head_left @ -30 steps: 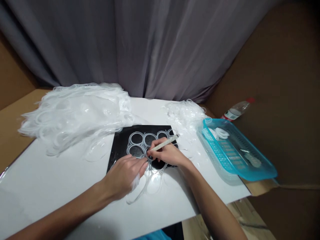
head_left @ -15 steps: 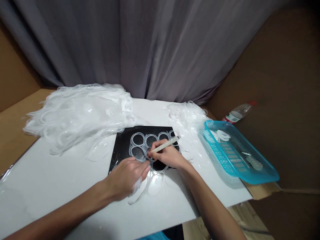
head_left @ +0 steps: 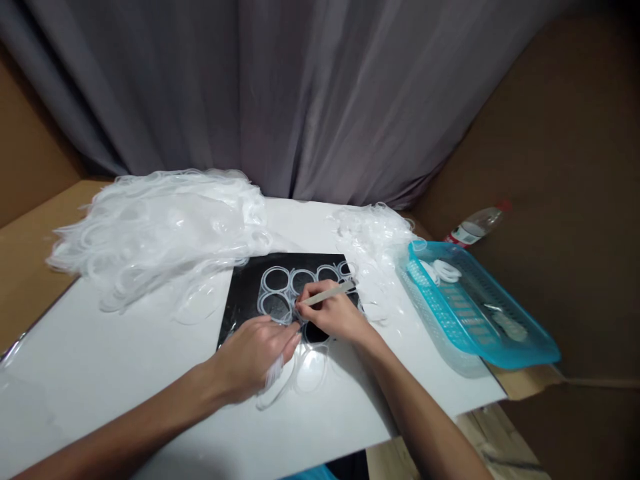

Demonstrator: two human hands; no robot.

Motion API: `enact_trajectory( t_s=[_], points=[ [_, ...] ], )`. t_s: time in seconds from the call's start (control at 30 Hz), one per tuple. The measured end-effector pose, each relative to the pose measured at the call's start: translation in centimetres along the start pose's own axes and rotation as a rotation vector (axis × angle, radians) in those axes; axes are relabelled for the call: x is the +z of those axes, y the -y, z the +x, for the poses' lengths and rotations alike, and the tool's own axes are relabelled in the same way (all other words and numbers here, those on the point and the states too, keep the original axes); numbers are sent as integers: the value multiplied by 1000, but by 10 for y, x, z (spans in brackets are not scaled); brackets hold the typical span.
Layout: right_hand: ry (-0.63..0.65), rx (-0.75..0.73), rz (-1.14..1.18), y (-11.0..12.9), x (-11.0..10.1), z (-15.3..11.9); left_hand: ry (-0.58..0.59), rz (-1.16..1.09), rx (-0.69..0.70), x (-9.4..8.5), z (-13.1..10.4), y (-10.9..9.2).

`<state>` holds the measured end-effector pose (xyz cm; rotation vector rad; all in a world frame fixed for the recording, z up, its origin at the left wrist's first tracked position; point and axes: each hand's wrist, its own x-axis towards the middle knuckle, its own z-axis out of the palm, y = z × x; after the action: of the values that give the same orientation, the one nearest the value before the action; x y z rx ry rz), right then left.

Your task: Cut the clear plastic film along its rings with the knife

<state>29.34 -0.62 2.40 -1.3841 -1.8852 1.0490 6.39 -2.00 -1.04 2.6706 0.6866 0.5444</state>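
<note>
A black mat (head_left: 239, 293) lies on the white table, with a translucent plastic sheet of joined rings (head_left: 275, 306) across it and over its front edge. My right hand (head_left: 331, 311) is closed around a slim, pale, pen-like tool (head_left: 327, 294). Its handle slants up to the right; the working tip is hidden at my fingers, over the rings. Just left of it, my left hand (head_left: 261, 353) presses on the ring sheet with its fingers bunched together. More pale, clear pieces stick out beneath that hand.
A large heap of translucent ring sheets (head_left: 165, 227) covers the back left. A smaller pile of clear scraps (head_left: 377, 230) sits right of the mat. Beside it stands a blue plastic basket (head_left: 530, 343) holding white coiled pieces (head_left: 447, 271). Behind are a bottle (head_left: 475, 227) and a grey curtain (head_left: 280, 93).
The tool has rolled slightly in my right hand, and its handle end has dipped a little. My left hand stays in place on the ring sheet.
</note>
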Motion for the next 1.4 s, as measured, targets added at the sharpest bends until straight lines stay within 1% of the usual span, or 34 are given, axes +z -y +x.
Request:
enact_trajectory(
  t_s=[0.2,0.4,0.47,0.53,0.6,0.63,0.73,0.83,0.93,1.0,1.1,1.27,1.4],
  points=[
    [-72,-131,-289,0,9,0,47,11,-45,-2,2,-2],
    [-70,-185,-540,-3,12,-2,103,-7,-78,-3,4,0],
    [-62,-201,-622,-3,13,-2,102,-21,-77,-3,4,0],
    [-77,-219,-657,-3,13,-2,76,-58,-77,-5,4,-1],
    [-121,-237,-596,-3,13,-1,20,-155,-126,-8,4,-3],
    [-153,-242,-520,-2,12,-1,-16,-233,-181,-11,4,-3],
    [-240,-220,-171,1,9,1,-144,-530,-409,-18,5,-1],
    [-236,-147,149,3,7,3,-250,-786,-569,-19,7,5],
    [-199,-81,325,2,8,5,-270,-913,-624,-14,10,10],
    [-194,-79,356,3,9,5,-256,-936,-616,-10,12,12],
    [-203,-115,315,6,12,4,-238,-944,-600,-5,12,14],
    [-219,-132,225,13,18,2,-259,-940,-610,-3,12,15],
    [-248,-122,208,15,23,2,-292,-884,-575,-5,13,16]
  ],
)
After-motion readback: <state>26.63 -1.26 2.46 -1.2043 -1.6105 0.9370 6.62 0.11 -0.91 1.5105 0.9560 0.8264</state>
